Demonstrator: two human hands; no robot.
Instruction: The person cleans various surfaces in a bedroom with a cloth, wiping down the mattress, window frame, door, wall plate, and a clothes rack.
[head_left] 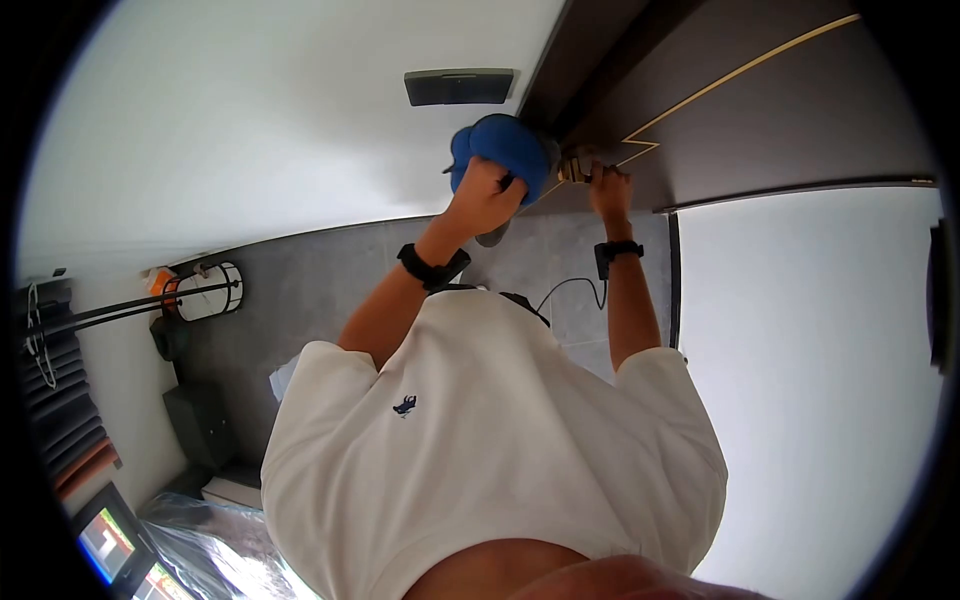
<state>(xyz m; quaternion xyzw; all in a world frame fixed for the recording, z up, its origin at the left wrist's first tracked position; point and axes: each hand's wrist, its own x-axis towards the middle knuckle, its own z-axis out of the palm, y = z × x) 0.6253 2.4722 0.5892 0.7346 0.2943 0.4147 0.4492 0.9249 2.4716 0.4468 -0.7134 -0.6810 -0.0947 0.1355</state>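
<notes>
My left hand (488,197) is closed on a blue rounded item (510,148), which looks like fabric and has a dark part at the grip. It hangs in front of the white wall, close to the dark door. My right hand (610,190) has its fingers bent at a gold-coloured door handle (573,169) on the dark brown door (780,120). The fingers partly cover the handle. Both wrists carry black bands, and a black cable hangs by the right one.
A dark panel (459,87) is mounted on the white wall (300,120). Grey tiled floor (330,262) lies below. To the left are a black-framed rack (205,291), a dark box (198,424), clear plastic wrapping (215,540) and a lit screen (108,543).
</notes>
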